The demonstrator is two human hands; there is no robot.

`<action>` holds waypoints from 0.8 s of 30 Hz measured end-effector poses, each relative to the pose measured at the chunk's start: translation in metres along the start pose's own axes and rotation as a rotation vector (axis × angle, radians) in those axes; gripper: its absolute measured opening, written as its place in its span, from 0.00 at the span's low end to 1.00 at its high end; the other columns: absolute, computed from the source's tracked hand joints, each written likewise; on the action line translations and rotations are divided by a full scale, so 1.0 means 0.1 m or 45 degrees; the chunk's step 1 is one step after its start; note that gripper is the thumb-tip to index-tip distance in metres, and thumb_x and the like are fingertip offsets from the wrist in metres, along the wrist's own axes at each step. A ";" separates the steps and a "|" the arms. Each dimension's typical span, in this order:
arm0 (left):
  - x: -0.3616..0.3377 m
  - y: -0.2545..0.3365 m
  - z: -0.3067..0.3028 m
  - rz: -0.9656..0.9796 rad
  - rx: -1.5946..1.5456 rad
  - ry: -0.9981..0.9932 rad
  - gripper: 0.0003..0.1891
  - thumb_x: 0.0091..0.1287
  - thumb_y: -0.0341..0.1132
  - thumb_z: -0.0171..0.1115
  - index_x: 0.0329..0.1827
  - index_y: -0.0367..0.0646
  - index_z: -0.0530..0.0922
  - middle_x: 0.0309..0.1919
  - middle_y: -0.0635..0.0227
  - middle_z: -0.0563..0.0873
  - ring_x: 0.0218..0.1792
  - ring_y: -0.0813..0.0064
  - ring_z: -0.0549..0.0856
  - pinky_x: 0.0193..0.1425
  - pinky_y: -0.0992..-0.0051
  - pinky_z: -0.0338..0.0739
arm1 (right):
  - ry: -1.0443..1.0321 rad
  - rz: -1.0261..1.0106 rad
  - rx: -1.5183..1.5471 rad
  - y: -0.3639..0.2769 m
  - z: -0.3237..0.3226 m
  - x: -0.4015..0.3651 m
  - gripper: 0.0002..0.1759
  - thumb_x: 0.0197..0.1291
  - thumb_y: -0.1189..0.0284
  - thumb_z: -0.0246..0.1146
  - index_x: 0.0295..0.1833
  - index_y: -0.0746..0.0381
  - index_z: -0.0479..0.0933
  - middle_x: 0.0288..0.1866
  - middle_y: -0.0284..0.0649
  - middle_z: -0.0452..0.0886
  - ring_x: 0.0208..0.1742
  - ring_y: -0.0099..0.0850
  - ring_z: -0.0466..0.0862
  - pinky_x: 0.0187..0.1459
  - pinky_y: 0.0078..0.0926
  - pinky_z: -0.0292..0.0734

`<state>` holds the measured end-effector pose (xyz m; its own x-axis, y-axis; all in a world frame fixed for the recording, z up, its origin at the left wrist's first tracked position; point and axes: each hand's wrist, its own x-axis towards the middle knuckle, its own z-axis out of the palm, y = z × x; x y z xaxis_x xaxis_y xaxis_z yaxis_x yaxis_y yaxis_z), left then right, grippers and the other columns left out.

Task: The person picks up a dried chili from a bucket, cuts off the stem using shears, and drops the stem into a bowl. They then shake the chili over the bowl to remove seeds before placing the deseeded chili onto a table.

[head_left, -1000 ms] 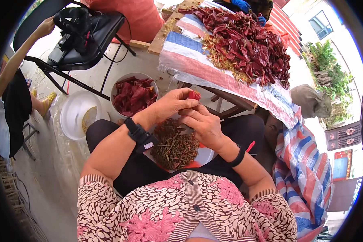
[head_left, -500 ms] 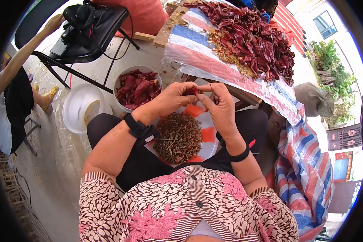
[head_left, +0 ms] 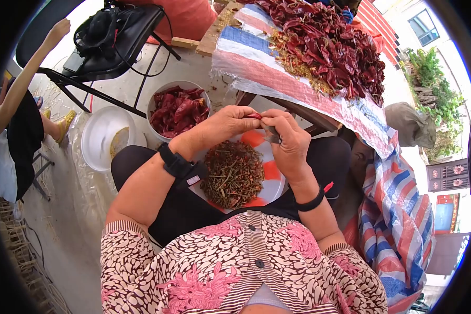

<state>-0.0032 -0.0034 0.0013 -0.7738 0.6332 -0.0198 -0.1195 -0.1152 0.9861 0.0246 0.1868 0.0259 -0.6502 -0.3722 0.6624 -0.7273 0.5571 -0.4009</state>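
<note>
Both hands are up over the lap, meeting fingertip to fingertip. The left hand point(head_left: 226, 127) has its fingers narrowed right down, thumb and forefinger pinching one end of a small red chilli point(head_left: 255, 116). The right hand point(head_left: 290, 142) closes in from the other side, fingers curled tight, thumb and forefinger touching the same chilli. So the chilli sits right between the two sets of fingertips, gripped at both ends. Something small and grey point(head_left: 271, 137) pokes out under the right hand's curled fingers; I cannot tell what it is.

Directly beneath the fingers a patterned plate point(head_left: 275, 184) rests on the lap, heaped with a pile of dry stems point(head_left: 232, 174). Just beyond the left fingers, down on the ground, a white bowl point(head_left: 157, 102) is full of red chillies, with a pale basin point(head_left: 100, 137) beside it. Past the right fingers a striped sheet point(head_left: 267, 65) covers a table, and a big chilli heap point(head_left: 327, 44) is spread on it. Well off beyond the left hand, another person point(head_left: 17, 112) reaches an arm up by a black folding chair point(head_left: 133, 39).
</note>
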 end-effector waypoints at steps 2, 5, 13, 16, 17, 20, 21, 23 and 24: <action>-0.01 0.03 0.04 -0.095 -0.050 0.029 0.14 0.73 0.42 0.57 0.51 0.43 0.78 0.30 0.83 0.74 0.31 0.93 0.70 0.33 0.89 0.65 | 0.007 0.219 0.204 -0.01 0.00 -0.03 0.06 0.61 0.82 0.62 0.43 0.64 0.77 0.40 0.33 0.83 0.32 0.22 0.81 0.32 0.20 0.77; -0.06 0.14 0.10 -0.103 -0.032 -0.005 0.14 0.72 0.44 0.58 0.50 0.45 0.79 0.26 0.85 0.71 0.27 0.94 0.67 0.29 0.89 0.62 | 0.025 0.789 0.864 -0.08 -0.01 -0.08 0.04 0.62 0.79 0.64 0.42 0.64 0.77 0.39 0.34 0.83 0.31 0.23 0.82 0.31 0.19 0.76; -0.15 0.23 0.06 -0.046 -0.053 -0.235 0.15 0.70 0.47 0.60 0.49 0.45 0.80 0.26 0.85 0.71 0.27 0.93 0.67 0.30 0.87 0.62 | -0.129 1.210 1.470 -0.04 -0.17 -0.08 0.08 0.64 0.70 0.65 0.43 0.63 0.78 0.30 0.34 0.81 0.25 0.18 0.80 0.19 0.11 0.62; -0.16 0.23 0.05 -0.042 -0.098 -0.261 0.15 0.70 0.46 0.61 0.48 0.45 0.81 0.27 0.86 0.72 0.27 0.93 0.67 0.30 0.87 0.61 | -0.157 1.321 1.655 0.00 -0.15 -0.13 0.07 0.65 0.70 0.63 0.43 0.62 0.77 0.30 0.33 0.80 0.24 0.17 0.78 0.18 0.11 0.60; -0.17 0.23 0.04 -0.052 -0.104 -0.272 0.15 0.69 0.46 0.62 0.48 0.44 0.81 0.27 0.86 0.73 0.28 0.92 0.67 0.31 0.87 0.62 | -0.162 1.361 1.717 0.01 -0.14 -0.15 0.07 0.66 0.70 0.62 0.43 0.62 0.76 0.30 0.33 0.80 0.24 0.17 0.78 0.18 0.11 0.60; -0.17 0.19 0.03 -0.056 -0.114 -0.308 0.15 0.68 0.45 0.63 0.48 0.42 0.81 0.29 0.85 0.75 0.29 0.92 0.69 0.33 0.87 0.64 | -0.227 1.439 2.126 0.02 -0.13 -0.21 0.06 0.68 0.70 0.60 0.43 0.61 0.75 0.33 0.33 0.79 0.25 0.16 0.75 0.18 0.10 0.59; -0.16 0.15 0.02 -0.041 -0.109 -0.323 0.15 0.68 0.44 0.63 0.48 0.42 0.81 0.29 0.85 0.75 0.30 0.92 0.70 0.34 0.87 0.65 | -0.257 1.490 2.201 0.06 -0.12 -0.24 0.06 0.68 0.70 0.59 0.43 0.61 0.75 0.35 0.34 0.79 0.25 0.16 0.74 0.17 0.10 0.59; -0.16 0.13 0.01 -0.031 -0.097 -0.336 0.15 0.68 0.44 0.63 0.48 0.41 0.81 0.30 0.84 0.77 0.31 0.92 0.72 0.35 0.86 0.67 | -0.322 1.591 2.350 0.13 -0.08 -0.29 0.06 0.69 0.69 0.59 0.43 0.61 0.75 0.38 0.35 0.79 0.26 0.16 0.73 0.17 0.09 0.58; -0.17 0.15 0.01 -0.040 -0.091 -0.335 0.15 0.69 0.43 0.63 0.48 0.41 0.81 0.31 0.84 0.77 0.32 0.92 0.72 0.36 0.86 0.67 | -0.292 1.567 2.369 0.13 -0.08 -0.30 0.06 0.69 0.70 0.59 0.43 0.61 0.75 0.39 0.36 0.79 0.26 0.16 0.73 0.18 0.10 0.59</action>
<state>0.0084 -0.0152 0.0164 -0.5820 0.8132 0.0028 -0.1918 -0.1406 0.9713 0.0368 0.2111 0.0056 -0.7136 -0.6293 -0.3077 0.6865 -0.5407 -0.4862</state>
